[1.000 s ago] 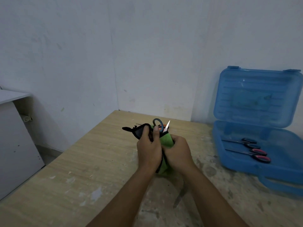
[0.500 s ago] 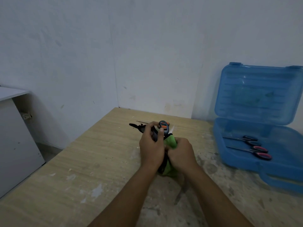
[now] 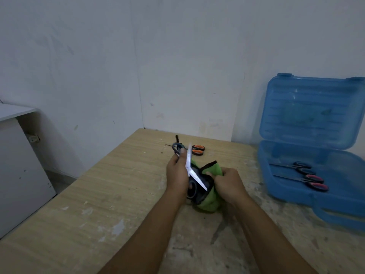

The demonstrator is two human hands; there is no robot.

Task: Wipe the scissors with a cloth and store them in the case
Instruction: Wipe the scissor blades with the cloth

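My left hand (image 3: 176, 173) grips a pair of dark-handled scissors (image 3: 190, 165) above the table. Its bright blades are spread wide: one points up, the other slants down to the right. One handle loop sticks out above my fingers, the other sits below my palm. My right hand (image 3: 229, 182) grips a green cloth (image 3: 210, 203) with a black edge, bunched right beside the lower blade. The blue plastic case (image 3: 296, 194) stands open at the right, its lid leaning on the wall. Two scissors lie inside: a black-handled pair (image 3: 302, 168) and a red-handled pair (image 3: 315, 182).
Another pair of scissors with orange handles (image 3: 197, 150) lies on the wooden table (image 3: 118, 184) behind my hands. A white cabinet (image 3: 17, 165) stands to the left, off the table. White walls close the back and right side.
The scissors have swung open wide in my left hand. My right hand has drawn the cloth to the right, off the upper blade. The orange-handled scissors behind are now uncovered.
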